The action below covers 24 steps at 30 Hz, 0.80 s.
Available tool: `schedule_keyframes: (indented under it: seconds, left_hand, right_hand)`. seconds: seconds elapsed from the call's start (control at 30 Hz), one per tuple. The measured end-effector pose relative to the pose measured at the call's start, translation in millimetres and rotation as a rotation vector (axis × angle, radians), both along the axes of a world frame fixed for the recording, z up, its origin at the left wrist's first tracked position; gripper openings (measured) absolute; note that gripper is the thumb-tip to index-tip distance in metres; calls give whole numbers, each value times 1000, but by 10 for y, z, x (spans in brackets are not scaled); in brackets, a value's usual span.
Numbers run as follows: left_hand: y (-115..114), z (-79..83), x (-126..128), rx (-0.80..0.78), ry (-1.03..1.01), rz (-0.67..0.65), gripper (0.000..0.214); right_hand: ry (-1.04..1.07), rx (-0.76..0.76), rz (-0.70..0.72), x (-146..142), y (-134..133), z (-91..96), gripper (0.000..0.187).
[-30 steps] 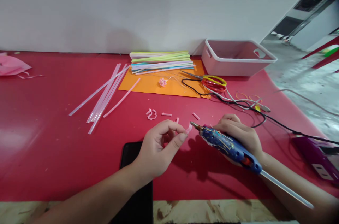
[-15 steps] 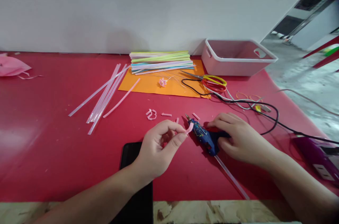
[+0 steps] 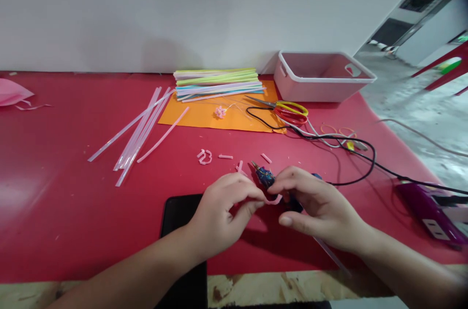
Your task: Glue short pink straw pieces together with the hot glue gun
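The pink strip (image 3: 272,202) is pinched at one end between the left hand's (image 3: 224,211) thumb and forefinger, whose tips are pressed together on it. Its free end sticks out past them, curving slightly upward, into the space in front of the right hand (image 3: 323,207). That hand's thumb and forefinger stand apart, the strip's tip lying near the forefinger and above the thumb's level; whether the forefinger touches it cannot be told.

The right hand covers much of the glue gun (image 3: 264,176): its nozzle and front body show beyond the fingers, its middle is hidden, and the glue stick (image 3: 332,255) runs out below the hand, faint and blurred. The strip's pinched end is hidden by the fingertips. Just beyond the left hand, some pink bits (image 3: 240,167) are partly covered by the knuckles. The left forearm lies across the view over the black slab (image 3: 181,211), whose lower end is cut off by the frame. At the left edge, the pink cloth (image 3: 13,92) is cut off too.
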<state>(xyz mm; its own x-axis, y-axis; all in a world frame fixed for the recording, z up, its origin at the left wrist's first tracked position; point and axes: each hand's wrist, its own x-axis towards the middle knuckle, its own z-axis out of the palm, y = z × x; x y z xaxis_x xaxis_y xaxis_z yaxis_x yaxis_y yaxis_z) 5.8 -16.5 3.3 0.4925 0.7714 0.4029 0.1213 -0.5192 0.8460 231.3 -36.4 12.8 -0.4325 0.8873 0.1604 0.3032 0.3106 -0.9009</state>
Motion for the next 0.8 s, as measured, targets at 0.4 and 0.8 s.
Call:
schedule_keyframes:
  seconds: [0.4, 0.8]
  left_hand:
    - [-25, -54, -19, 186, 64, -84, 19]
    - [1, -38, -4, 176, 17, -121, 21]
  right_hand:
    - [66, -76, 38, -63, -1, 79, 5]
    - [137, -174, 56, -32, -19, 91, 2]
